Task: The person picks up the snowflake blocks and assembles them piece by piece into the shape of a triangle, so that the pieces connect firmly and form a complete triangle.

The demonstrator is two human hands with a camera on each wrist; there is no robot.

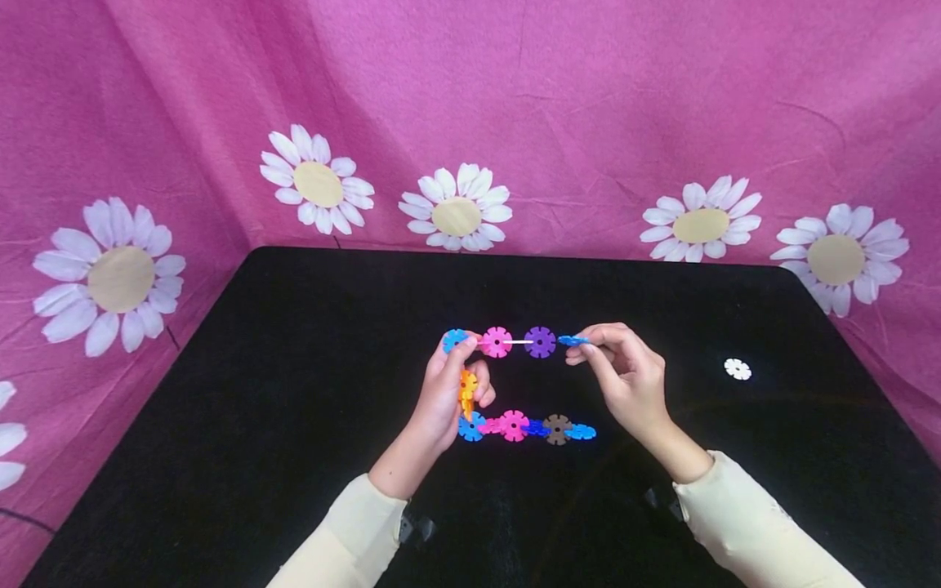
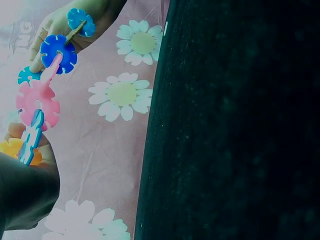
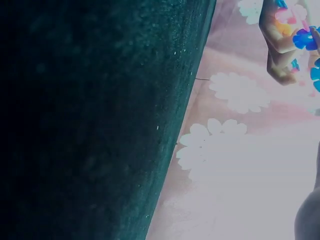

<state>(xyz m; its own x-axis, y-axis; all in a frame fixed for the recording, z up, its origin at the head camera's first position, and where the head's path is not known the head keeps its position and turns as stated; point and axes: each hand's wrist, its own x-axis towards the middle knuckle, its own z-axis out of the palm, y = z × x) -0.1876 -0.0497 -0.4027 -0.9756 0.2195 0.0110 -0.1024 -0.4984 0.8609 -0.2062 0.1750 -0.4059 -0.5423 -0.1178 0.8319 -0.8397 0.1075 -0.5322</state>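
My left hand (image 1: 441, 392) grips the left end of a chain of notched plastic snowflake discs, thumb on a blue disc (image 1: 455, 340). Along the upper row follow a pink disc (image 1: 497, 342), a white disc (image 1: 518, 341) seen edge-on and a purple disc (image 1: 540, 342). Between the fingertips of my right hand (image 1: 634, 376) a blue disc (image 1: 572, 340) is pinched edge-on, its tip close by the purple one. Orange discs (image 1: 467, 384) show at the left palm. Below them runs a second row with blue, pink (image 1: 514, 425), dark blue and brown (image 1: 557, 429) discs; the left wrist view (image 2: 37, 102) shows it joined toward the orange.
A loose white disc (image 1: 738, 369) lies on the black table (image 1: 331, 327), right of my right hand. Pink cloth (image 1: 573, 122) printed with large white daisies hangs behind the table and along its left side.
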